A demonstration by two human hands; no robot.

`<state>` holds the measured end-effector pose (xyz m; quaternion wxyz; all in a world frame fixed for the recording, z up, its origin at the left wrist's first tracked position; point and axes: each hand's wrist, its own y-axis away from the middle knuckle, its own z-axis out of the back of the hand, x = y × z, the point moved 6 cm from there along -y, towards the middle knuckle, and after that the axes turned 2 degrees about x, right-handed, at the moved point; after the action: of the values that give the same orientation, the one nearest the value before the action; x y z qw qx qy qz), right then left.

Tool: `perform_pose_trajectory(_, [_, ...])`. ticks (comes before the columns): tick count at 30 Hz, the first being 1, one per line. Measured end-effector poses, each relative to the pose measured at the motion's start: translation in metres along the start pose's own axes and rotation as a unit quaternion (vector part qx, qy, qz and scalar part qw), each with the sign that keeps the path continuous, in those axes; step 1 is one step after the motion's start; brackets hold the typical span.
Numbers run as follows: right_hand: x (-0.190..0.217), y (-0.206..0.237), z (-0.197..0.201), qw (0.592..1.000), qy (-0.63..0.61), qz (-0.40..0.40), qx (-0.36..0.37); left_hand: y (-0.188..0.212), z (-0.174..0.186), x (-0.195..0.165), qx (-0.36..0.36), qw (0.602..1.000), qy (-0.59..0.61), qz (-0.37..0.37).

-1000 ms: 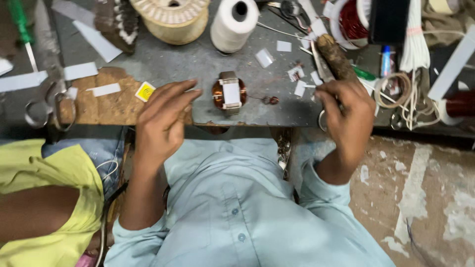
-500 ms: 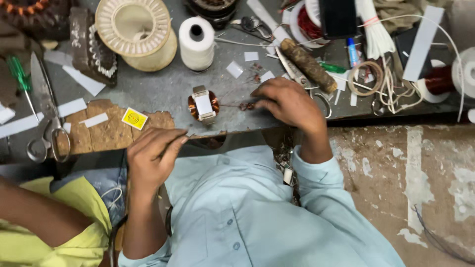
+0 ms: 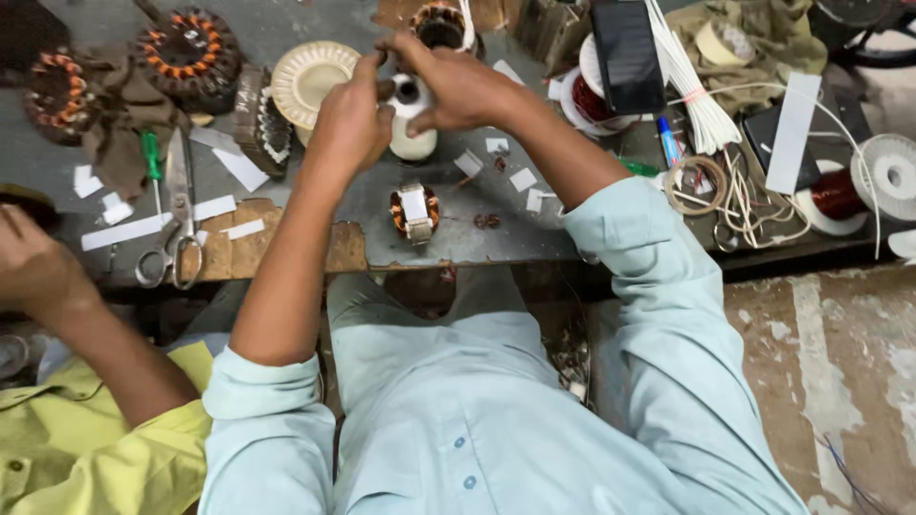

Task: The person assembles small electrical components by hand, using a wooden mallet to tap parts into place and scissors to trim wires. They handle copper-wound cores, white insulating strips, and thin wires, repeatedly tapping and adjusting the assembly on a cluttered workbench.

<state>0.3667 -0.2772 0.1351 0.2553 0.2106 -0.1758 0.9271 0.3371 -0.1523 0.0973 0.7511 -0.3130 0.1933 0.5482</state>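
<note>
Both hands are raised over the bench at the white spool [image 3: 412, 141], which stands upright on the grey top [image 3: 458, 243]. The left hand [image 3: 351, 122] comes in from the spool's left with fingers curled together, fingertips at the spool's upper rim. The right hand [image 3: 456, 84] arches over the spool's top from the right, fingers bent and pinched toward the left hand; whether they clamp a thread cannot be told.

Nearer the bench edge than the spool lies a small copper coil [image 3: 414, 212] with a white strip across it, apart from both hands. Just left of the spool sits a cream ribbed reel [image 3: 307, 76], and further left lie scissors [image 3: 176, 221] beside a green screwdriver [image 3: 151, 164]. 2 wound stators [image 3: 194, 55] rest far left of the spool. Right of the spool are white paper scraps [image 3: 522, 179], a dark phone [image 3: 626, 52] and a bundle of white sleeves [image 3: 695, 91]. Another person's hand [image 3: 33, 267], in a yellow sleeve, is far left of the spool.
</note>
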Motion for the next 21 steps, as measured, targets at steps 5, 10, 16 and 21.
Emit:
perform_pose_trajectory(5, [0.001,0.000,0.010,0.995,0.012,-0.083,-0.046,0.023,0.026,-0.002,-0.058,0.988,0.139,-0.037])
perform_pose_trajectory(10, [-0.007,0.012,0.046,0.946,-0.164,-0.113,-0.255,0.020,0.022,-0.013,-0.140,0.879,0.450,-0.071])
perform_pose_trajectory(16, [-0.007,0.012,0.051,0.931,-0.136,-0.112,-0.319,0.007,-0.015,0.004,-0.074,0.744,0.662,0.062])
perform_pose_trajectory(21, [-0.019,0.003,0.043,0.942,-0.102,-0.135,-0.288,0.020,-0.039,0.001,0.064,0.716,0.682,0.135])
